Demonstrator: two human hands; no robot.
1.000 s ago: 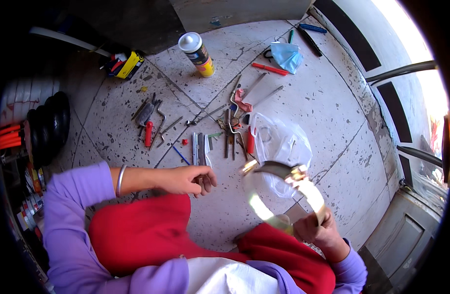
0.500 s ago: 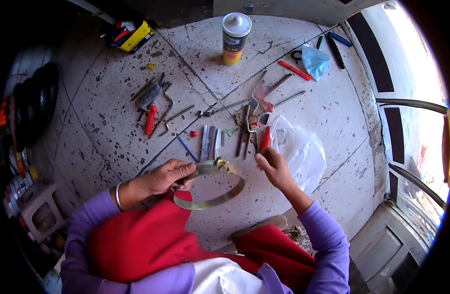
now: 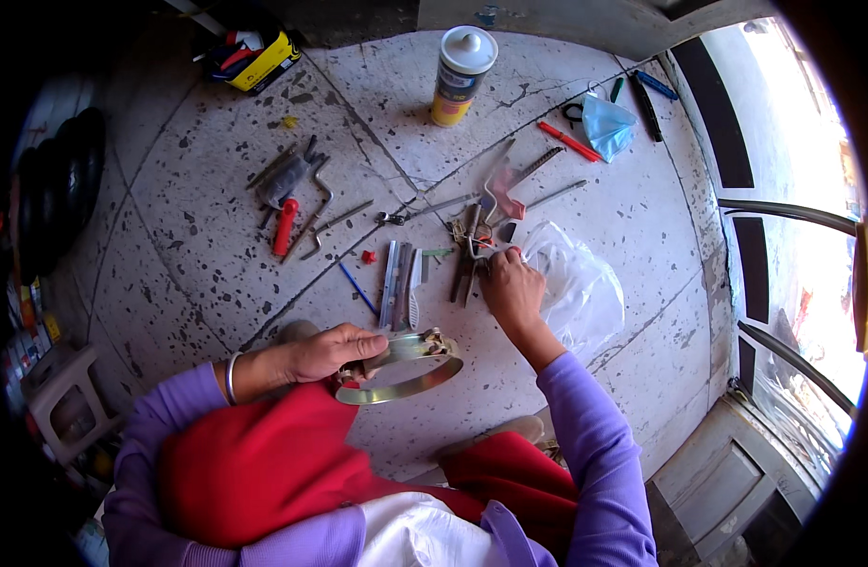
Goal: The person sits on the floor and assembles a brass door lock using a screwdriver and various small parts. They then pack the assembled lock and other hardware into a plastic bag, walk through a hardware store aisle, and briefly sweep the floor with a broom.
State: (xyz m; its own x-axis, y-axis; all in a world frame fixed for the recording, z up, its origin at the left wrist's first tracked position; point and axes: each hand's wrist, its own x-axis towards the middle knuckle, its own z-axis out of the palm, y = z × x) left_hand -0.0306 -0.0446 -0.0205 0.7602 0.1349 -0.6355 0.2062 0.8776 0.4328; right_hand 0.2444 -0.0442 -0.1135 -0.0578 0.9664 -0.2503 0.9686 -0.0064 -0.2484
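Likely workshop: tools (image 3: 465,277) across floor (image 3: 207,217)

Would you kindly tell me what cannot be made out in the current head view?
All in the head view:
What the right hand grips, if anything: its own back hides it.
Part of the metal ring: covered by the left hand.
Whatever the plastic bag may hold: its cloudy creases obscure it.
The black rounded shapes at far left: lost in shadow near the dark rim.
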